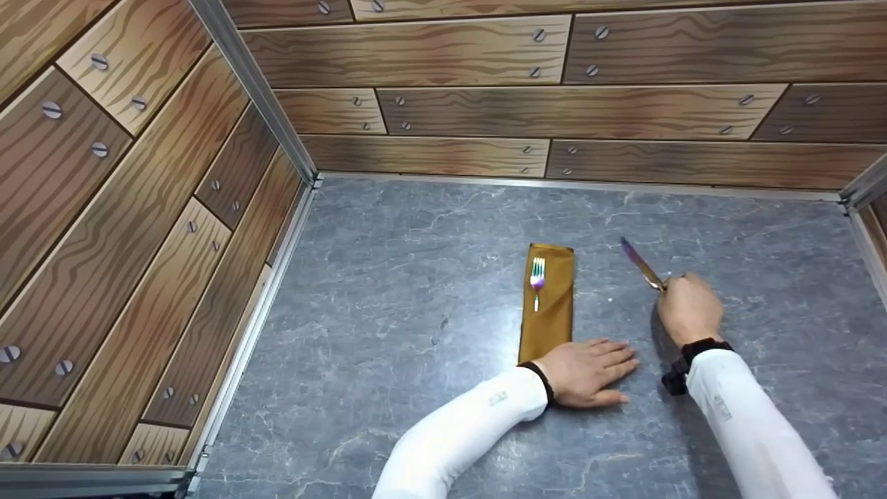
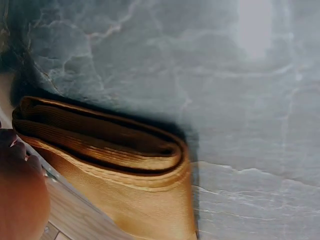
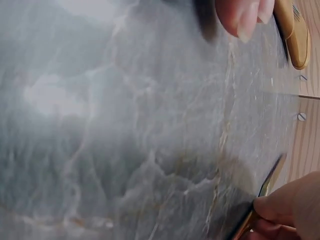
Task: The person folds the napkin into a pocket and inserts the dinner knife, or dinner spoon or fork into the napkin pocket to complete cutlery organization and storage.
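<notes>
A golden-brown folded napkin [image 1: 549, 331] lies lengthwise on the grey marbled table. On its upper part rests a shiny rainbow-coloured fork [image 1: 538, 277], tines pointing away. My left hand [image 1: 587, 373] lies with straight, spread fingers at the near end of the napkin, covering part of that end. Its folded layers [image 2: 100, 135] show close up in the left wrist view. To the right, my right hand [image 1: 689, 308] grips a table knife [image 1: 641, 262] by its handle, the blade pointing away and to the left. In the right wrist view the knife [image 3: 270, 177] appears at the lower right.
Wood-plank-patterned panels [image 1: 443, 111] stand along the back and left sides, with a metal frame strip [image 1: 485, 181] at the table's back edge. Another panel edge [image 1: 876, 235] shows at the far right.
</notes>
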Demonstrator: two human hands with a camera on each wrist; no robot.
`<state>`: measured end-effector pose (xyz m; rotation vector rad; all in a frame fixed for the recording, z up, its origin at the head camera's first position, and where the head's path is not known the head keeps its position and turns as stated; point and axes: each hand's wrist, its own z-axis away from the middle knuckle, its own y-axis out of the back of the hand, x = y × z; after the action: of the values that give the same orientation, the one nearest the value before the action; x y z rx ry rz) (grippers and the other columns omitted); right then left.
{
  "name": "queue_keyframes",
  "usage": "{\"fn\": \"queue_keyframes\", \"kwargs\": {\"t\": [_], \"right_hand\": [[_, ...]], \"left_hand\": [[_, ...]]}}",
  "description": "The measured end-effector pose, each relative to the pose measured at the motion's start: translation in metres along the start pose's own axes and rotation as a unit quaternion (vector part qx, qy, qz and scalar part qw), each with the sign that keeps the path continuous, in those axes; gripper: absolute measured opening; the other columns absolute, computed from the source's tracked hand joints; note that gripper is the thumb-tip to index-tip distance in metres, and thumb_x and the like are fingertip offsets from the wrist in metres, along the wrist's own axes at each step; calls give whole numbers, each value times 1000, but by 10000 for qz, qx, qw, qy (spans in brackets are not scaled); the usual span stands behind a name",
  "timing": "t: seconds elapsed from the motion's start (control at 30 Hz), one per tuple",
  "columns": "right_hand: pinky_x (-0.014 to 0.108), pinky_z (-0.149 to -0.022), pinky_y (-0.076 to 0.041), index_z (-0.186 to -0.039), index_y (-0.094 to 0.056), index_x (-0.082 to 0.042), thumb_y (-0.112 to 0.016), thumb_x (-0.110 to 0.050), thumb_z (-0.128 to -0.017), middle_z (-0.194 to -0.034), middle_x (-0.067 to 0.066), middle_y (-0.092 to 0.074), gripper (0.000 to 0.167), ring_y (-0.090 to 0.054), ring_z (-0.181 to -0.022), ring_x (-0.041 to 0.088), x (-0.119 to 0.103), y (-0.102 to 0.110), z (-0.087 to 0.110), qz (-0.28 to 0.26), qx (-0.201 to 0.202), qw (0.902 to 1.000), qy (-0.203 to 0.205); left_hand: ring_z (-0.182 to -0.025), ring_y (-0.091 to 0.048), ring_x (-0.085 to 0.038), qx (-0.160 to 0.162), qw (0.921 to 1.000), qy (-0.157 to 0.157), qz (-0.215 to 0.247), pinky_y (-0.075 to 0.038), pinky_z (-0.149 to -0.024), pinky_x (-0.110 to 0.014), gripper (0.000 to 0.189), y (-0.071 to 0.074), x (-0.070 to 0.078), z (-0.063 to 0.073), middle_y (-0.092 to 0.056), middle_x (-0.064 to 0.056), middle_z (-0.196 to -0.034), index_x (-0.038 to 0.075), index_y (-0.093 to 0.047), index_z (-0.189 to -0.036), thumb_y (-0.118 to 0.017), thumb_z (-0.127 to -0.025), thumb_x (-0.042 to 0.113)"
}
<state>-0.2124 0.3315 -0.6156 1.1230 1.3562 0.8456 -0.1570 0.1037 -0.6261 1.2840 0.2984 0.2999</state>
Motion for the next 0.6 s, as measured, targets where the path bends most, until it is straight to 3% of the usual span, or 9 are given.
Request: {"fn": "queue_keyframes", "kwargs": {"t": [0.33, 0.6], "right_hand": [[62, -69, -44, -96, -67, 9, -63, 0, -87, -86, 30, -61, 13, -56, -82, 50, 1, -3, -2, -99, 56, 9995, 308], [60, -73, -45, -105, -68, 9, -63, 0, -91, -96, 28, -60, 17, -55, -90, 46, -1, 2, -2, -252, -457, 9976, 461]], "left_hand": [[-155, -7, -12, 174, 9993, 21, 337, -4, -125, -25, 71, -5, -5, 2, -14, 4, -168, 22, -14, -161, -12, -103, 62], [-154, -13, -11, 526, 9955, 46, 787, -2, -124, -20, 68, -5, -11, 8, -20, 3, -167, 20, -19, -161, -14, -105, 57]]}}
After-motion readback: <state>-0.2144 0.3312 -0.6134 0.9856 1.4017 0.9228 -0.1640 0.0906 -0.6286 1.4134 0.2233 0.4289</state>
